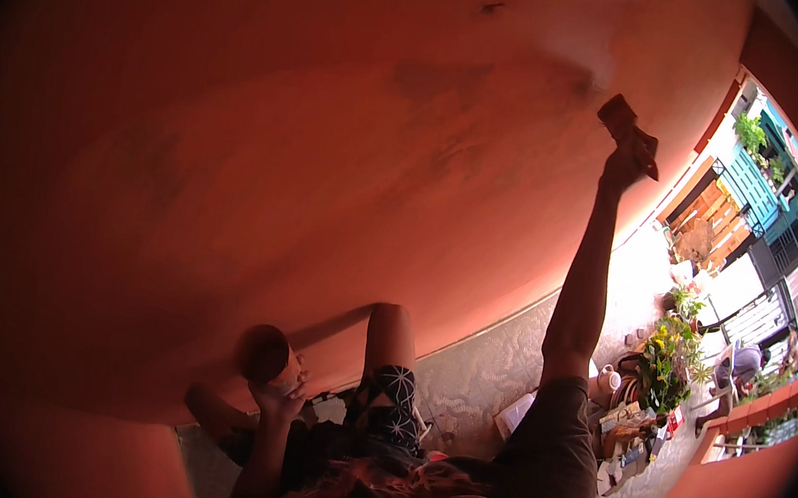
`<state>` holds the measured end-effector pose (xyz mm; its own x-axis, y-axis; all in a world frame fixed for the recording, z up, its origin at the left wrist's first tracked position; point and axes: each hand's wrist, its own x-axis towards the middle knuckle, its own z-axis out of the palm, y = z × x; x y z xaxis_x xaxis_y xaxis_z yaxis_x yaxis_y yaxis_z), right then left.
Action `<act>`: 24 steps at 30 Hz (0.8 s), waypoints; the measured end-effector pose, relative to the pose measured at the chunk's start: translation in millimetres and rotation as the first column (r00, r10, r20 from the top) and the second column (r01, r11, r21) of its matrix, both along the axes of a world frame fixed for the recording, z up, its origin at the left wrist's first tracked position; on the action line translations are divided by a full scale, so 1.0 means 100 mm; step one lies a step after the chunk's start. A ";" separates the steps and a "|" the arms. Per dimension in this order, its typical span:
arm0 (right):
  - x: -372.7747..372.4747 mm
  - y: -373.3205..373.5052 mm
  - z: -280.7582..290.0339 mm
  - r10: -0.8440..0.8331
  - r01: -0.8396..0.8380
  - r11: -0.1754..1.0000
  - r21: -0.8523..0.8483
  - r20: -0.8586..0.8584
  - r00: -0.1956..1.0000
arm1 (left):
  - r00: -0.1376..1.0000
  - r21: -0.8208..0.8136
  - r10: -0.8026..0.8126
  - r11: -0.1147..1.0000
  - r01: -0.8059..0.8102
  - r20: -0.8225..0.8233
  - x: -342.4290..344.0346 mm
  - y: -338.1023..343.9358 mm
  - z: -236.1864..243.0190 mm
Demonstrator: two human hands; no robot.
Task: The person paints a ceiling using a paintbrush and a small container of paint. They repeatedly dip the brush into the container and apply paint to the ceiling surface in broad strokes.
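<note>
High up at the right, my right hand (pixel 628 164) is closed around a wide, flat paintbrush (pixel 617 116), its head close to the orange-red wall (pixel 330 164). Whether the bristles touch the wall I cannot tell. Low at the left, my left hand (pixel 278 399) grips a round container (pixel 264 354), its dark opening facing up toward me. What lies inside is too dark to make out. Darker, uneven patches show across the wall, and a pale sheen lies above the brush.
My bent knee (pixel 392 338) is near the wall's foot. A grey floor (pixel 482 379) runs along it. Flowering plants (pixel 667 360), a pot (pixel 608 379) and a heap of boxes and clutter (pixel 628 433) stand at right. Beyond, a bent-over person (pixel 745 363) is near a gate (pixel 761 316).
</note>
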<state>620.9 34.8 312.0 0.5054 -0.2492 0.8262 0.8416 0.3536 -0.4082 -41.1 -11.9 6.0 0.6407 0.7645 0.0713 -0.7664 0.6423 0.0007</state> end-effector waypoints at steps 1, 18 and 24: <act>-0.01 -0.08 0.01 0.005 -0.005 1.000 -0.011 -0.007 1.000 | 1.000 0.003 0.009 1.000 -0.009 0.000 -0.01 0.00 0.02; -4.45 -0.55 -0.63 0.773 -0.868 0.025 -0.496 -0.541 0.331 | 1.000 0.087 0.000 0.996 0.001 -0.009 0.04 0.09 0.17; -4.32 -0.61 -1.07 0.624 -0.992 -0.128 -0.001 -0.777 -0.080 | 0.993 0.051 0.085 0.995 -0.081 -0.086 0.08 -0.07 0.34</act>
